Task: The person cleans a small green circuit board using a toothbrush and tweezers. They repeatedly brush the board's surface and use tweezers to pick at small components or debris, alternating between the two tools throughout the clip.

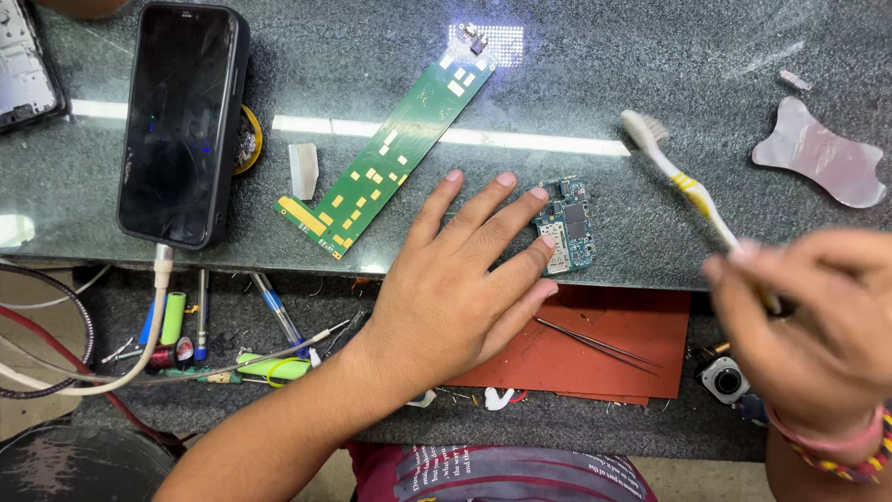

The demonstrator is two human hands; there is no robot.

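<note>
Head view: the left hand [455, 288] lies flat with fingers spread, its fingertips [539, 195] pinning a small blue circuit board [569, 226] to the glass worktop [650, 65], apparently to steady it. The right hand [818, 325] is closed on a toothbrush [683, 181], bristles raised just beside the board. Tweezers [595, 344] rest on a red mat [641, 325].

Worktop [650, 56]: grey speckled stone, shiny, smooth. Phone [181, 121]: glossy black glass, matt dark case. Long green board [390, 153]: hard, shiny, gold patches. Small blue board [569, 223]: shiny metal bits. Toothbrush [683, 181]: smooth white plastic, worn bristles. Red mat [595, 344]: matt, rubbery. Tweezers [595, 344]: thin shiny metal. Pink flat piece [822, 153], far right: smooth, cloudy plastic.
</note>
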